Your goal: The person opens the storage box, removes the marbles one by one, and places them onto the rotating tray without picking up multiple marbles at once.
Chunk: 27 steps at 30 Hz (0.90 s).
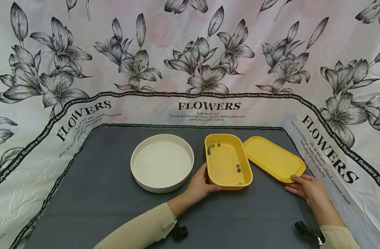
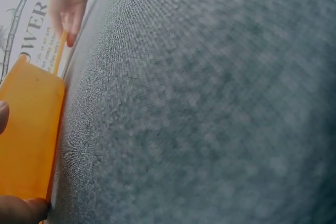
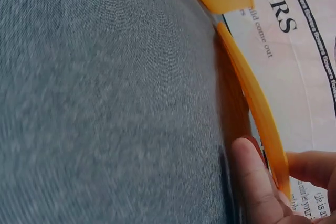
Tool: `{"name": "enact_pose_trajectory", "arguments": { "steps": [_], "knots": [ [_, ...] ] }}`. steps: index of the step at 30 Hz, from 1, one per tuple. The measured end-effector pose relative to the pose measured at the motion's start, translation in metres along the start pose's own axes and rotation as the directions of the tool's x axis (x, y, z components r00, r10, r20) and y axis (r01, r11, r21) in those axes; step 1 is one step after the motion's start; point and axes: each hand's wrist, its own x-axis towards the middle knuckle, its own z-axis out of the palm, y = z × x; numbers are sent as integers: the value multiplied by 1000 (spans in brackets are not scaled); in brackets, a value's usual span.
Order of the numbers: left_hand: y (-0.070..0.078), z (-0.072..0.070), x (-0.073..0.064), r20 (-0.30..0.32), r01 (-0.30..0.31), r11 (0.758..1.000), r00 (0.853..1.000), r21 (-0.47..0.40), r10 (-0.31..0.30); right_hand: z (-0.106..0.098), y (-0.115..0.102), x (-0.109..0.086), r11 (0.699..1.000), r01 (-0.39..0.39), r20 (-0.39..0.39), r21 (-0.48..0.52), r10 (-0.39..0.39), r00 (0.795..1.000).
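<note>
Head view, near to far: two beige sleeves [image 1: 137, 228] enter from the near edge of a dark grey surface [image 1: 90, 193], with a black device [image 1: 179, 232] beside the left wrist and a black strap [image 1: 308, 231] beside the right. The left hand [image 1: 200, 185], partly closed, grips the near left corner of a yellow box [image 1: 222, 155], its thumb along the near wall and its fingers at the left wall. The right hand [image 1: 311, 192] pinches the near right corner of a yellow lid [image 1: 274, 159], thumb above and fingers beneath; the right wrist view shows this end raised from the surface.

The box stands upright and uncovered, right of the middle and toward the far edge. Small marbles [image 1: 238, 168], blue, amber and greenish, lie inside: a group in its far left corner, a pair near the right wall, and a faint one by the near wall. The lid slants from beside the box's right wall toward the surface's right edge; whether box and lid touch cannot be told. Left of the box, apart from it, a round white tray [image 1: 162, 162] lies toward the far edge. Beyond that edge, a pale cloth [image 1: 152, 114] bears the word "FLOWERS" and line-drawn lilies.
</note>
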Motion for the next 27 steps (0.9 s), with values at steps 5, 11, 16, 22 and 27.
{"name": "enact_pose_trajectory", "arguments": {
  "steps": [5, 11, 16, 22, 27],
  "knots": [
    [1, -1, 0, -8, 10, 1000, 1000, 7, -10, -2, -2, -1, 996, -35, 21, -83, 37, 999],
    [2, -4, 1, 0, 20, 999, 1000, 26, -20, -4, -3, -4, 977, -34, 14, -210, 38, 999],
    [6, -5, -2, 20, 35, 999, 999, -21, -34, -6, -3, -6, 945, -12, 13, -327, 17, 1000],
    [13, -11, -8, -9, 59, 977, 998, 203, -58, -7, -3, -11, 818, 22, -14, -575, -36, 999],
    [23, -15, -10, -9, 22, 963, 1000, 270, -20, 0, -11, -18, 647, 95, -22, -757, -170, 985]
  ]
}}
